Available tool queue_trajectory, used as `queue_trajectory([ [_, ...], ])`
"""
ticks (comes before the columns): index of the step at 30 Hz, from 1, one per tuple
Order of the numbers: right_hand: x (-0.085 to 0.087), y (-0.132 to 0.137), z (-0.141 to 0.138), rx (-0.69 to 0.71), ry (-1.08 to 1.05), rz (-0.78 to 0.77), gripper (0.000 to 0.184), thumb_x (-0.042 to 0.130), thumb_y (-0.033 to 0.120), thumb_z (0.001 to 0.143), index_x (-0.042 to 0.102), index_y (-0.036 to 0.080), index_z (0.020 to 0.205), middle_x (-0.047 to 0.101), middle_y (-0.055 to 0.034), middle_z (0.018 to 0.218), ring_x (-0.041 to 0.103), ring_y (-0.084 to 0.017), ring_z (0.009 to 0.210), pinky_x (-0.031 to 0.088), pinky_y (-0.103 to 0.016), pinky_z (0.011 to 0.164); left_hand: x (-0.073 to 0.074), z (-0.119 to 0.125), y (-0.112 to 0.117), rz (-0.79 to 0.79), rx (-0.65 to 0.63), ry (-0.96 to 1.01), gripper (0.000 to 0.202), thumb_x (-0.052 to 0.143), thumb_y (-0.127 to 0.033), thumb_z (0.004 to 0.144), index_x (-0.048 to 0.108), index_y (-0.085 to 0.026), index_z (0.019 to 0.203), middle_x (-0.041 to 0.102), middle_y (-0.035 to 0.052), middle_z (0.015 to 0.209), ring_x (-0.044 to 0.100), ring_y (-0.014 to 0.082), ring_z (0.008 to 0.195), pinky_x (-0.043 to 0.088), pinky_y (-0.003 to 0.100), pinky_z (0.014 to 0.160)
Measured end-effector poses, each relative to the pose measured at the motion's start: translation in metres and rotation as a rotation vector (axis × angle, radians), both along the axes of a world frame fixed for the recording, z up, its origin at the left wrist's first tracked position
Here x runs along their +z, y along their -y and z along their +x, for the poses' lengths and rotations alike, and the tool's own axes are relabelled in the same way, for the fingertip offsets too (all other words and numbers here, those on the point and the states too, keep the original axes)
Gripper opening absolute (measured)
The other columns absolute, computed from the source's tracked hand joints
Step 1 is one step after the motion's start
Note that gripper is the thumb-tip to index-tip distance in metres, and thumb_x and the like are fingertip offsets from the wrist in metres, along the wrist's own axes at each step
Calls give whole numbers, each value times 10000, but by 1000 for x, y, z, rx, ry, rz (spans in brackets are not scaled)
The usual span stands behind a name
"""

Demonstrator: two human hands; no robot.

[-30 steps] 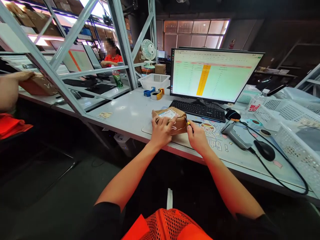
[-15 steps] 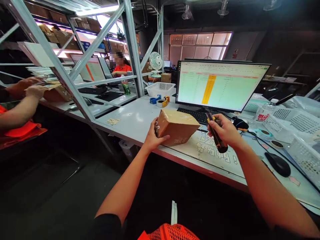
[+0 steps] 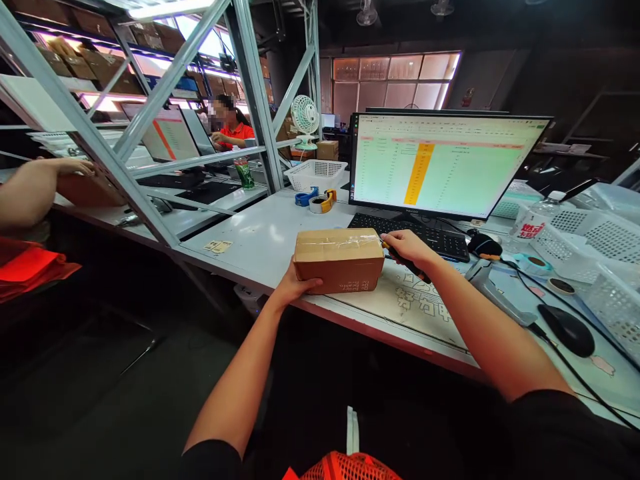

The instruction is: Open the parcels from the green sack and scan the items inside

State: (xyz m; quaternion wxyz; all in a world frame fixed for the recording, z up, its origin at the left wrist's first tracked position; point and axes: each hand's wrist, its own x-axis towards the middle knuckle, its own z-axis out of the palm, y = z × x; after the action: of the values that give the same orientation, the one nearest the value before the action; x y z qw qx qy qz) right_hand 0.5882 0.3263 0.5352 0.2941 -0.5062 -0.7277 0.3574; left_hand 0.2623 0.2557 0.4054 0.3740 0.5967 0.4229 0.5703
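A brown cardboard box (image 3: 339, 261) sealed with clear tape lies at the front edge of the white desk (image 3: 260, 233). My left hand (image 3: 295, 287) grips the box at its lower left corner from underneath. My right hand (image 3: 407, 248) is closed round a black and yellow box cutter (image 3: 405, 261), whose tip sits at the box's upper right corner. A cartoon desk mat (image 3: 425, 303) lies under the box and my right forearm.
Behind the box are a keyboard (image 3: 425, 235) and a monitor (image 3: 440, 163) showing a spreadsheet. A barcode scanner (image 3: 493, 287), a black mouse (image 3: 567, 330) and white baskets (image 3: 590, 247) lie to the right. Tape dispensers (image 3: 315, 199) sit behind. Another person's arm (image 3: 30, 193) holds a parcel at far left.
The box was turned over and set flat with its taped side up. My right hand brought the cutter from mid-air back down to the box's right corner.
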Motion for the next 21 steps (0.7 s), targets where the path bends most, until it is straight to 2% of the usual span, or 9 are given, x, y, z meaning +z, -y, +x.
queue_trajectory([
  [4, 2, 11, -4, -7, -28, 0, 501, 613, 611, 1022, 570, 198, 741, 557, 20, 538, 491, -104, 416, 388, -221, 389, -1, -2, 3, 11, 18, -36, 1071, 974, -693, 589, 552, -139, 1404, 718, 187, 1248, 565, 437, 1390, 423, 635, 1228],
  [9, 2, 30, -2, -42, -47, -22, 404, 557, 462, 1061, 581, 197, 756, 559, 23, 549, 490, -98, 431, 392, -206, 396, -4, 0, 2, 27, 41, -24, 1181, 989, -693, 556, 482, -141, 1469, 670, 215, 1366, 552, 441, 1403, 423, 638, 1228],
  [12, 1, 43, -2, -20, -20, 18, 394, 554, 492, 1044, 610, 198, 787, 555, 24, 552, 486, -102, 440, 397, -211, 405, -4, 2, 1, 23, 40, -2, 1195, 1000, -664, 548, 456, -139, 1472, 627, 237, 1427, 557, 444, 1397, 438, 639, 1209],
  [15, 0, 57, 3, 14, 29, 41, 451, 549, 590, 1014, 600, 208, 779, 555, 23, 558, 491, -110, 457, 413, -226, 429, -5, 3, 2, 20, 30, 11, 1198, 1000, -648, 549, 439, -134, 1475, 617, 242, 1432, 565, 443, 1386, 444, 638, 1196],
  [18, 6, 62, 20, 44, 177, 75, 513, 536, 678, 987, 618, 216, 779, 590, 4, 589, 501, -126, 483, 407, -257, 465, -5, 3, 1, 39, 29, 15, 1166, 998, -604, 586, 424, -147, 1493, 616, 225, 1442, 562, 423, 1396, 440, 608, 1207],
  [21, 27, 53, 39, -65, 449, 302, 480, 570, 642, 988, 703, 217, 808, 666, -45, 670, 545, -163, 569, 378, -298, 539, -5, 0, -2, 38, -16, 25, 1137, 997, -555, 612, 421, -162, 1510, 603, 205, 1474, 541, 411, 1424, 431, 582, 1222],
])
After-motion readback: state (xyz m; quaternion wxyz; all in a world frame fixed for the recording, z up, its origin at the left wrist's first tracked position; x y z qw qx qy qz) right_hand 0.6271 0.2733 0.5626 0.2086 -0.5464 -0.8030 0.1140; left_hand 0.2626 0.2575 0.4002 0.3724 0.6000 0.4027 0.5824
